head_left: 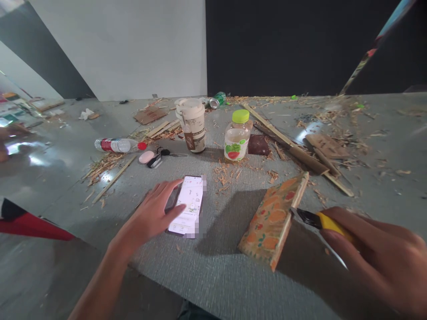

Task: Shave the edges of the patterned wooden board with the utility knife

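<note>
From my remote view: flat white wall panel [140, 49], far left; flat black wall panel [280, 49], far right; grey textured tabletop [213, 282], near.

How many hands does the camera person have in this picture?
2. The left hand is at the phone, thumb over it; the right hand, partly out of frame, holds a yellow-and-black tool at the edge of the patterned board.

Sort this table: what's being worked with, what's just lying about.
In use:
yellow knife in the right hand
patterned board next to it
phone at the left hand

Lying about:
cup
green-capped jar
red-capped bottle
green can
</note>
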